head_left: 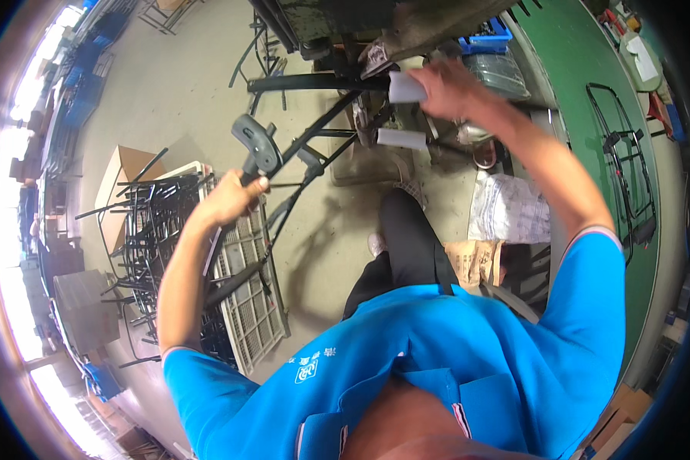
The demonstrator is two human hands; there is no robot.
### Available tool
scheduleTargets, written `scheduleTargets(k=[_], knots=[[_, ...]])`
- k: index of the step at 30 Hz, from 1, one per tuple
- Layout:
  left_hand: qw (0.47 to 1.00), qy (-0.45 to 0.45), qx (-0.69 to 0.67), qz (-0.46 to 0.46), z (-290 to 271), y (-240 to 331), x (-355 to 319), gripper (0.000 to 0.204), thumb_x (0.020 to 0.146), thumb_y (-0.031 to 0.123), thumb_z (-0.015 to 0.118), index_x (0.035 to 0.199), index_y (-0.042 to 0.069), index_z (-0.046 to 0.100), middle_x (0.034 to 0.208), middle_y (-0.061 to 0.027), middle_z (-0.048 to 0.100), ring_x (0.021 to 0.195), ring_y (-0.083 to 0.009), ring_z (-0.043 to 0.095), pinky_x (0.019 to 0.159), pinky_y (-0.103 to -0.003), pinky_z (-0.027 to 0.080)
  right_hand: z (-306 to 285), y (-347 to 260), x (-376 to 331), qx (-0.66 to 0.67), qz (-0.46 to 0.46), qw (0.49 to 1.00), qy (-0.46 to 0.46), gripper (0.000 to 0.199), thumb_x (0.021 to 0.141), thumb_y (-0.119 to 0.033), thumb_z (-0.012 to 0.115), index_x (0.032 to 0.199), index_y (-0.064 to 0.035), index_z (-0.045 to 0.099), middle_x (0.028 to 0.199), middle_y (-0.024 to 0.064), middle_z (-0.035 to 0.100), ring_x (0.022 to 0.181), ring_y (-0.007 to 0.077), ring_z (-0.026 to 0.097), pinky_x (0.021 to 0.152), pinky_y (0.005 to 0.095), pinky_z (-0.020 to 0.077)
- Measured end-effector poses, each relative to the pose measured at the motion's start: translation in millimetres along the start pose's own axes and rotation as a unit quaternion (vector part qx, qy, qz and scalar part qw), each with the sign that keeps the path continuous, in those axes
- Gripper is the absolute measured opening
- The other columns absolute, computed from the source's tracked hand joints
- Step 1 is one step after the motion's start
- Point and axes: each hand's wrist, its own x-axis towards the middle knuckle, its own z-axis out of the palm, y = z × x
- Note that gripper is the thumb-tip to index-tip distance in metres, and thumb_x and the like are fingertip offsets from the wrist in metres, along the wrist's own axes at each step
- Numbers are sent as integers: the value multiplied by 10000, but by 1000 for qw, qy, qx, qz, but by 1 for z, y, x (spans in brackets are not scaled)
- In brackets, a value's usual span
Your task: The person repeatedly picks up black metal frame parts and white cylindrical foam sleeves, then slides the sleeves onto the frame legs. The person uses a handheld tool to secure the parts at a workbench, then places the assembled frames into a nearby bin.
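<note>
A black tubular metal frame (326,115) is held up in front of me, several of its bars crossing. My left hand (236,199) is closed round one of its black tubes at the left, with the thumb on top. Right beside that hand sits a grey moulded plastic handle (257,144). At the far right end of the top bar, my right hand (445,88) is closed on a whitish sleeve (406,87); its fingers are slightly blurred. A second whitish sleeve (402,139) covers a lower bar, apart from both hands.
Many black tubular frames lie piled on a pale grid rack (253,291) at left, by an open cardboard box (134,165). A dark machine (322,23) stands ahead. At right are a white woven sack (507,207), a blue bin (487,37) and a folded black frame (621,146).
</note>
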Motion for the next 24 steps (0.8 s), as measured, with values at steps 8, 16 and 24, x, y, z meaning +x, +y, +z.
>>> scheduleTargets(k=[8, 16, 24], knots=[[994, -1, 108, 24, -3, -16, -2, 309, 875, 321, 576, 782, 28, 548, 617, -5, 507, 537, -105, 452, 506, -268, 379, -20, -5, -24, 3, -56, 997, -60, 278, 660, -138, 611, 931, -89, 572, 832, 148, 649, 798, 338, 625, 692, 451, 501], [994, 36, 64, 83, 74, 72, -185, 203, 787, 167, 651, 762, -16, 567, 560, -39, 539, 507, -135, 494, 483, -303, 391, -151, -65, -223, -64, 43, 997, -21, 299, 600, -154, 666, 862, -120, 525, 653, 67, 561, 607, 285, 592, 493, 394, 460], [952, -54, 12, 303, 154, 246, -286, 375, 785, 86, 683, 1055, -15, 444, 881, -78, 596, 807, -128, 576, 728, -246, 454, -327, -103, -510, -327, 157, 889, 278, 447, 585, -165, 718, 1027, -183, 658, 893, 53, 684, 746, 229, 665, 619, 318, 524]])
